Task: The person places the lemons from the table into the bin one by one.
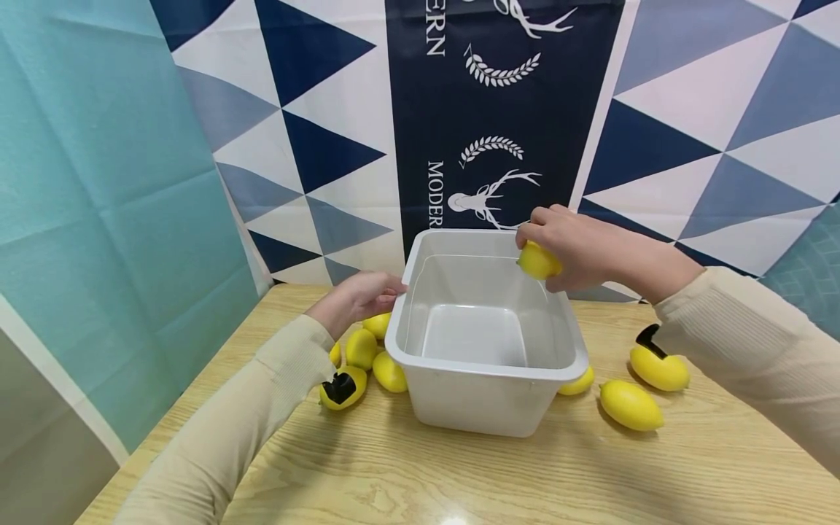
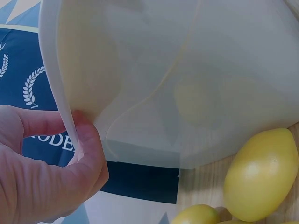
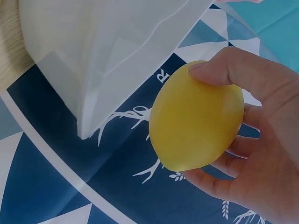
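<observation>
A white plastic bin (image 1: pixel 475 370) stands on the wooden table, with no lemon visible inside it. On its left rim my left hand (image 1: pixel 365 293) pinches the edge between thumb and fingers, as the left wrist view shows at the bin wall (image 2: pixel 140 70). My right hand (image 1: pixel 571 244) grips a lemon (image 1: pixel 538 260) over the bin's right back corner. In the right wrist view the lemon (image 3: pixel 196 116) sits between thumb and curled fingers, beside the bin's outer wall (image 3: pixel 107 56).
Several lemons (image 1: pixel 361 350) cluster left of the bin, close to its wall. More lie on the right, among them a lemon (image 1: pixel 631 405) near the front. A patterned cloth (image 1: pixel 328 146) hangs behind the wooden table (image 1: pixel 315 467).
</observation>
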{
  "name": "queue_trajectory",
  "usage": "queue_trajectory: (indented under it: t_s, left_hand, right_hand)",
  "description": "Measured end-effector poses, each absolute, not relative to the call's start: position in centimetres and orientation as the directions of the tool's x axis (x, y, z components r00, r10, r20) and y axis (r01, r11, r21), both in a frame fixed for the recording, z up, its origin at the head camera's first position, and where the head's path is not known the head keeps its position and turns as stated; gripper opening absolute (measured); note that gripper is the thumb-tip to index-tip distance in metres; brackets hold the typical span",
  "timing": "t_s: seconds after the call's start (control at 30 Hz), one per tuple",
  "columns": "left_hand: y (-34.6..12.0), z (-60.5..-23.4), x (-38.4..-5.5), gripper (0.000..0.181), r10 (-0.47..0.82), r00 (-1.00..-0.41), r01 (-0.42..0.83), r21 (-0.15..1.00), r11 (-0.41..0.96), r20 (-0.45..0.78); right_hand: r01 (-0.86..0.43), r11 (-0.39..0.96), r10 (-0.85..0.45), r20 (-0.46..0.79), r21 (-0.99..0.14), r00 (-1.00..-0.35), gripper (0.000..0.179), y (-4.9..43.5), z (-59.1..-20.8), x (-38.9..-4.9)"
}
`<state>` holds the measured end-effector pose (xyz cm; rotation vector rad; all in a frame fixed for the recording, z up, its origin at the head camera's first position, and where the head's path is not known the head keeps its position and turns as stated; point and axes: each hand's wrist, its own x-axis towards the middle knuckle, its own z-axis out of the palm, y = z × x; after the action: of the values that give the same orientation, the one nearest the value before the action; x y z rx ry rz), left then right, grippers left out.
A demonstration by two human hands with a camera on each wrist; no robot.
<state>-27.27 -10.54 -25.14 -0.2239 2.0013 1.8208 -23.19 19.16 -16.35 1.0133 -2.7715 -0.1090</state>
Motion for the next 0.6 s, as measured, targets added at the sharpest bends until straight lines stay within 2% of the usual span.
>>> queue_trajectory:
  t_s: [0.6]
  left_hand:
    - [-10.5, -25.0, -27.3, 0.045, 0.167, -0.892, -0.401, 0.906, 0.135, -0.419]
  right_hand:
    - [-0.638, 0.766, -0.643, 0.1, 0.082, -0.759, 0.052, 16.6, -16.0, -24.2]
